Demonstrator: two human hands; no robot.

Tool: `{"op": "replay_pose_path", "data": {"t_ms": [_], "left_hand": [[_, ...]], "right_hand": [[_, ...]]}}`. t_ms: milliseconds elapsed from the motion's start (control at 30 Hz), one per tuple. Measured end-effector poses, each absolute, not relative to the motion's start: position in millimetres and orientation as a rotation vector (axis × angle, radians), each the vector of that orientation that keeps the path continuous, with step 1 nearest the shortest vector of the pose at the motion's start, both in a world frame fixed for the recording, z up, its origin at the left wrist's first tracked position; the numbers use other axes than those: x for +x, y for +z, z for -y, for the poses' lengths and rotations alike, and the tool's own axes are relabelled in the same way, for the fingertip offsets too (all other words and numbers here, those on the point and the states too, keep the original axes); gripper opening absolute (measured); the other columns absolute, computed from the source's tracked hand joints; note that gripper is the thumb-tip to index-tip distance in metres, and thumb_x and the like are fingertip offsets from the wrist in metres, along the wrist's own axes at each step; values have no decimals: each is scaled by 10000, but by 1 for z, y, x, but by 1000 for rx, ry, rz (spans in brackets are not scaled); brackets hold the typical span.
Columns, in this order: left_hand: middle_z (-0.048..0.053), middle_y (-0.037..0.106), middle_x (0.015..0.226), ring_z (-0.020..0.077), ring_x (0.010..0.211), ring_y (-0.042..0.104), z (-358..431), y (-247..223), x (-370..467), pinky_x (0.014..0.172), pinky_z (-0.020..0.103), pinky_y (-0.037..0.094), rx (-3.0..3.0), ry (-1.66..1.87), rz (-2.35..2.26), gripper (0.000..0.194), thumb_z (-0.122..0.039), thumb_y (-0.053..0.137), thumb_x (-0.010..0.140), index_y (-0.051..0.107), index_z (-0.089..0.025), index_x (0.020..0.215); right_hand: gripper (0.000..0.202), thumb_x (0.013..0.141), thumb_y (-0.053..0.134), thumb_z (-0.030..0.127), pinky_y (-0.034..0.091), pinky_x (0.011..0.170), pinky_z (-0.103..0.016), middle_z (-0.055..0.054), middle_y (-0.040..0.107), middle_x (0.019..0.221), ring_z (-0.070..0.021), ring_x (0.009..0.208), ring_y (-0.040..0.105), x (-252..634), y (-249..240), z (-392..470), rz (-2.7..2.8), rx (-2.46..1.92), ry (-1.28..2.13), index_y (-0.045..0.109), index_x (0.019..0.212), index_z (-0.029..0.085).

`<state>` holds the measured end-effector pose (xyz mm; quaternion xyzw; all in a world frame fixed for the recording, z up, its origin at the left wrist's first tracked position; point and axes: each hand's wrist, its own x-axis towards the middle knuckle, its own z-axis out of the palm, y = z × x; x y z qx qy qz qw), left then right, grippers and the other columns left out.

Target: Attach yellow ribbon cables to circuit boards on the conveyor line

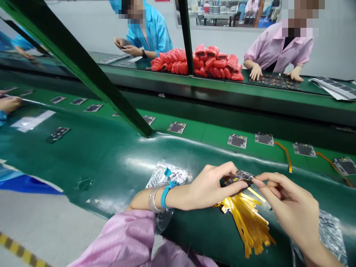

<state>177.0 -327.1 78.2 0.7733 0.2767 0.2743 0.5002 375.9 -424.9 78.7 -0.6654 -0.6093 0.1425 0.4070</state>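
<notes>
My left hand (214, 183) holds a small dark circuit board (239, 178) between thumb and fingers, above the green mat. The fingers of my right hand (289, 204) are pinched together at the board's right edge. A yellow-orange ribbon strip (256, 194) slants down just below the board, near my right fingertips; whether it is joined to the board is hidden. Under both hands, a fanned pile of yellow-orange ribbon strips (247, 226) lies on the mat. A blue wrist strap and a clear band circle my left wrist.
Boards (237, 141) lie in a row on the green belt (205, 135), some with ribbons. A green post (111, 92) slants across the left. Clear plastic bags (167, 172) lie beside my forearms. Across sit two people and a heap of red-wrapped packets (217, 66).
</notes>
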Motion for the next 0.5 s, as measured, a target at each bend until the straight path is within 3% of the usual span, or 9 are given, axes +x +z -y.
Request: {"op": "replay_pose_path", "data": {"t_ms": [100, 267, 400, 500], "left_hand": [[-62, 522, 663, 78, 581, 382, 329, 77, 177, 569, 250, 319, 1893, 668, -691, 293, -382, 694, 932, 515, -193, 797], [-30, 570, 772, 103, 685, 491, 321, 74, 182, 629, 243, 401, 1600, 579, -646, 285, -418, 658, 959, 504, -198, 863], [-13, 574, 866, 109, 785, 546, 306, 72, 186, 719, 245, 448, 1353, 499, -586, 302, -426, 700, 928, 533, -175, 910], [-18, 585, 829, 109, 756, 555, 301, 71, 187, 686, 238, 440, 1325, 431, -599, 373, -450, 786, 850, 545, -165, 857]], "right_hand": [[79, 967, 638, 305, 385, 496, -236, 69, 403, 598, -119, 484, 431, 375, 78, 426, 1599, -1685, 314, 708, 950, 271], [26, 970, 646, 266, 403, 527, -236, 75, 424, 614, -112, 495, 434, 370, 71, 427, 1641, -1620, 261, 666, 986, 266], [267, 935, 696, 357, 428, 494, -232, 67, 470, 656, -137, 533, 479, 372, 79, 433, 1417, -1560, 619, 588, 1169, 287], [127, 974, 645, 386, 407, 470, -227, 48, 510, 625, -130, 514, 475, 375, 87, 436, 1360, -1642, 692, 652, 1013, 266]]}}
